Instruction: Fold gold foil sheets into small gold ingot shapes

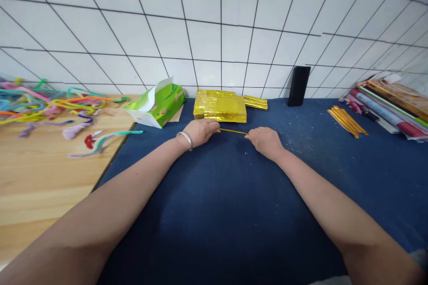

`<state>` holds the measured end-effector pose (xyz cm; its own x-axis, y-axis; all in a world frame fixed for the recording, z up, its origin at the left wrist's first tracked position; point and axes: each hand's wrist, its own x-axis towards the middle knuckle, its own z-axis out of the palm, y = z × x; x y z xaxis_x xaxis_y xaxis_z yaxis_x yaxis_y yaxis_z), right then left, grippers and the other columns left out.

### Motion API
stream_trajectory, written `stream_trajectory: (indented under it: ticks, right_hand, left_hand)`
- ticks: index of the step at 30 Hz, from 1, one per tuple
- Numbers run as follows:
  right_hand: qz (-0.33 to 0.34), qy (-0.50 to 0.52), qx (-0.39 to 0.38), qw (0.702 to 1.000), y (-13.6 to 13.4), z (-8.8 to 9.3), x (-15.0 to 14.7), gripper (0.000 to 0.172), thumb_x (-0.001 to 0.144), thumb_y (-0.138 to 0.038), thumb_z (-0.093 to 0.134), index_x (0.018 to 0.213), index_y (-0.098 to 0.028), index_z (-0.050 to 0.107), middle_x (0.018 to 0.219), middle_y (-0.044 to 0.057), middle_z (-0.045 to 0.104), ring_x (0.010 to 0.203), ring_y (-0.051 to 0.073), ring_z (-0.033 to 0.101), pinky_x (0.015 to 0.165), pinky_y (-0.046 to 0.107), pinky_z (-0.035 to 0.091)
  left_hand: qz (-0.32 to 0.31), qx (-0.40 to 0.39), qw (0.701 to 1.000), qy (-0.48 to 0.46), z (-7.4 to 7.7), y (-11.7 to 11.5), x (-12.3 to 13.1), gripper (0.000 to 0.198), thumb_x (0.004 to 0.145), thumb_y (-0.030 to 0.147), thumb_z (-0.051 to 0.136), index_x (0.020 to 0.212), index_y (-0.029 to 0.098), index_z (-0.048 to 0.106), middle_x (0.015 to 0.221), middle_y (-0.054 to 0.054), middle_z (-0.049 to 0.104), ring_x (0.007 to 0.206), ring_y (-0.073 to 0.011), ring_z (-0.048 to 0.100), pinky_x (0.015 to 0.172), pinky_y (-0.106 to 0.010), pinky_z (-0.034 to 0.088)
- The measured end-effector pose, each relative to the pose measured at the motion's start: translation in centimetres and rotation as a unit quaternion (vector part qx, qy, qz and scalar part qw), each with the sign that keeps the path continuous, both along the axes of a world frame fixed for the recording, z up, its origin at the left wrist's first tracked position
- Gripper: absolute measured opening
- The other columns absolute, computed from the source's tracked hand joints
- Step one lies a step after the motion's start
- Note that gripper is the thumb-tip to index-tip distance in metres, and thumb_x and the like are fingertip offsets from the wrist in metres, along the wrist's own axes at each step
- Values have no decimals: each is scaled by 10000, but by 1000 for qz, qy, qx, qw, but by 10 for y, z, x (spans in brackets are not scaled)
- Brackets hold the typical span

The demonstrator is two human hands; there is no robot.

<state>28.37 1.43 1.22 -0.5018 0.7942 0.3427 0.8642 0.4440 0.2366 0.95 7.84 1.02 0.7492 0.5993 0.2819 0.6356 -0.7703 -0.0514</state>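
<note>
Between my two hands a thin gold strip (233, 131) is stretched, a little above or on the dark blue mat. My left hand (200, 132), with a silver bangle at its wrist, pinches the strip's left end. The right end is pinched by my right hand (265, 141). Just behind the hands lies a stack of shiny gold foil paper (225, 107). A few folded gold foil strips (256, 102) lie at its right side. The fingertips are partly hidden behind the knuckles.
A green tissue pack (167, 102) stands left of the foil. Colourful pipe cleaners (67, 104) lie tangled on the wooden table (43, 196). At right are a black upright object (298, 86), more gold strips (347, 121) and piled books (394, 107). A tiled wall closes off the back.
</note>
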Motion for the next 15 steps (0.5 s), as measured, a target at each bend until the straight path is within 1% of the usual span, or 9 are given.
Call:
stream_trajectory:
  ticks: [5, 9, 12, 15]
  right_hand:
    - [-14, 1, -7, 1000, 0, 0, -1, 395, 970, -373, 264, 802, -172, 559, 759, 44, 635, 739, 155, 558, 650, 284, 296]
    - [-15, 5, -15, 1000, 1, -1, -1, 340, 965, -335, 299, 806, -177, 556, 762, 43, 635, 762, 158, 560, 662, 284, 306]
    - [-7, 5, -16, 1000, 1, 0, -1, 343, 963, -332, 306, 787, -183, 559, 751, 35, 634, 749, 154, 555, 668, 285, 309]
    - [2, 3, -15, 1000, 1, 1, -1, 353, 961, -343, 306, 778, -187, 564, 744, 29, 632, 739, 152, 549, 666, 283, 309]
  left_hand:
    - [8, -11, 1000, -2, 0, 0, 0, 300, 952, 334, 312, 954, 178, 568, 888, -47, 611, 819, -151, 584, 664, -240, 411]
    - [20, -29, 999, -16, 0, 2, -2, 317, 950, 375, 308, 969, 182, 559, 901, -48, 608, 820, -150, 585, 674, -237, 421]
    - [24, -42, 998, -33, 1, 1, -2, 330, 948, 403, 306, 1000, 189, 553, 926, -47, 609, 838, -148, 586, 700, -238, 431]
    - [12, -46, 998, -37, 3, -3, 0, 333, 945, 410, 317, 1038, 194, 553, 961, -48, 612, 864, -150, 589, 717, -240, 434]
